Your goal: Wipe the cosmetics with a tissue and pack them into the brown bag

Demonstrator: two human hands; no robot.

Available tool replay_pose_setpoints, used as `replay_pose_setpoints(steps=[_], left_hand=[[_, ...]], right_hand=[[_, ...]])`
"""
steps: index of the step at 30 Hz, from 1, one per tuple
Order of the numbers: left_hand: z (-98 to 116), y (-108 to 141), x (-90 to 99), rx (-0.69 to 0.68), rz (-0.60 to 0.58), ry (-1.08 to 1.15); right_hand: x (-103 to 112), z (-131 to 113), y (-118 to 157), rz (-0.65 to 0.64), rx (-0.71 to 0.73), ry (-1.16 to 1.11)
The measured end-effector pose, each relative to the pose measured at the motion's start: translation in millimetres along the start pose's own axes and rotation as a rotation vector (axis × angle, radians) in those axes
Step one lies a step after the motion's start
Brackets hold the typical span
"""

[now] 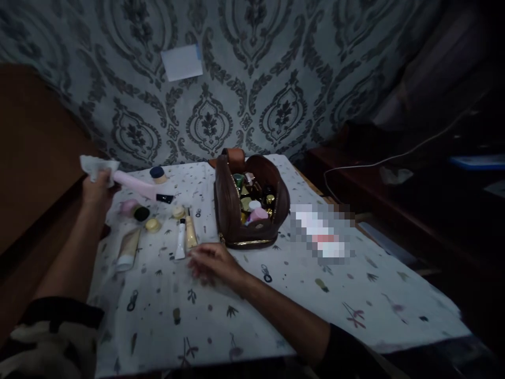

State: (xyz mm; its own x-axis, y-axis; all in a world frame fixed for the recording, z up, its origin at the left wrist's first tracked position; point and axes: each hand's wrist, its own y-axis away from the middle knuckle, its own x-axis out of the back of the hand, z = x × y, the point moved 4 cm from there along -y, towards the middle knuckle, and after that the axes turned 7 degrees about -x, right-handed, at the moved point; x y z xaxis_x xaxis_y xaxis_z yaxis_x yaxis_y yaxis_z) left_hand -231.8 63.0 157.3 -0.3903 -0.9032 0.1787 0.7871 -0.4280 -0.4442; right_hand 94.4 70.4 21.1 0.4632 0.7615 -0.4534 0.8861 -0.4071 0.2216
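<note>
My left hand is closed at the table's left side on a crumpled white cloth or tissue and a long pink tube with a black cap, which points right. My right hand hovers low over the table, fingers apart and slightly blurred, holding nothing. Just beyond its fingertips lie a small white tube with a dark cap and a yellow tube. To its upper right stands an unzipped brown cosmetic bag, filled with several jars and bottles.
A beige tube, a yellow jar, a cream jar, a dark-lidded jar and a pink round container sit on the left of the patterned tablecloth. A pixelated item lies right of the bag. Behind is a patterned wall.
</note>
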Motion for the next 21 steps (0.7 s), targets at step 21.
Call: replay_pose_setpoints(steps=[21], left_hand=[[6.9,172.3,-30.9,0.178,-0.478,0.341]], right_hand=[[7.5,-8.0,5.1,0.216,0.305,0.388]])
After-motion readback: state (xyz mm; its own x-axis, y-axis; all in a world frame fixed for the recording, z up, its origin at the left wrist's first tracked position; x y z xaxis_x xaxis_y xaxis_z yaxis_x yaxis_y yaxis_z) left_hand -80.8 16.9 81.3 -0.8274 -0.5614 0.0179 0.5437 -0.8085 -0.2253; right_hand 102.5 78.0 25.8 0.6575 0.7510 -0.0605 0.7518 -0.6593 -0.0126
